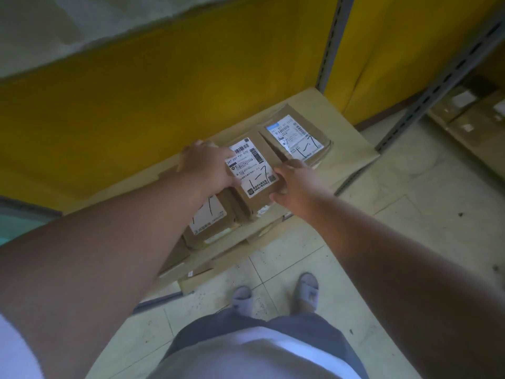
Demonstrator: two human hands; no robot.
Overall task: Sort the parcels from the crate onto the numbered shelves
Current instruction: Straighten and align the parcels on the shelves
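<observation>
Evidently, the middle parcel (252, 170) sat on the low shelf (341, 149), clamped between both grips, left hand (206, 166) and right hand (293, 184), probably to square it between neighbours marked alike: one parcel (297, 138) beyond, another (209, 222) nearer.

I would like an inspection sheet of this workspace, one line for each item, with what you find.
Surface: low shelf board covered with brown paper, close to the tiled floor.
Job's things: three brown parcels with white labels; middle parcel, far parcel, near parcel. The middle and far labels carry a handwritten mark.
Clutter: flattened cardboard under the shelf edge.
Grippers: left hand and right hand grip the middle parcel by its sides.
Cables: nothing seen.
Surroundings: yellow back panel, grey rack post, more boxes on the right.
</observation>
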